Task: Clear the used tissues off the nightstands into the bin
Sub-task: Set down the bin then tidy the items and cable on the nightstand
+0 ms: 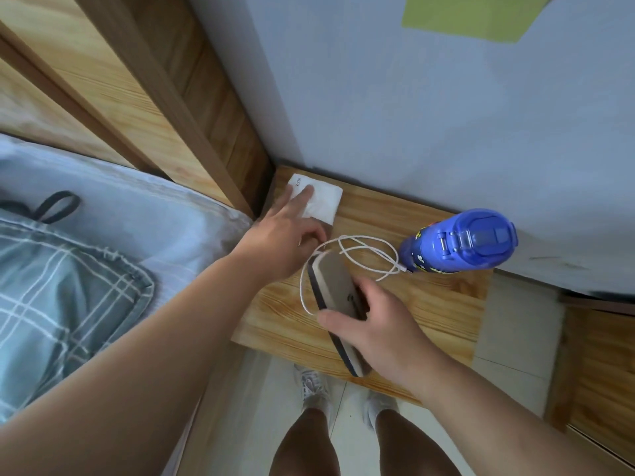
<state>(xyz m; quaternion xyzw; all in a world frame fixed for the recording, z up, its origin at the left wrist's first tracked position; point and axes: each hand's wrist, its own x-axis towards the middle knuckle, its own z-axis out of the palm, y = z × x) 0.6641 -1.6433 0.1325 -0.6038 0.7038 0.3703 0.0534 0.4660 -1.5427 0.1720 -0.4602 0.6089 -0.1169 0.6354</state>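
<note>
A white tissue pack (pixel 324 201) lies at the back left corner of the wooden nightstand (pixel 429 304), against the wall. My left hand (pixel 285 231) reaches over it, fingers spread, with a fingertip resting on the pack. My right hand (pixel 374 324) grips a phone (pixel 338 304) with a beige back, tilted up on its edge above the nightstand. A white charging cable (pixel 364 259) loops from the phone across the wood. No bin is in view.
A blue bottle (pixel 457 243) stands at the back right of the nightstand by the wall. The bed with a plaid pillow (pixel 68 297) lies to the left, a wooden headboard (pixel 137 97) behind it. My legs and shoes stand on pale floor tiles (pixel 515 341).
</note>
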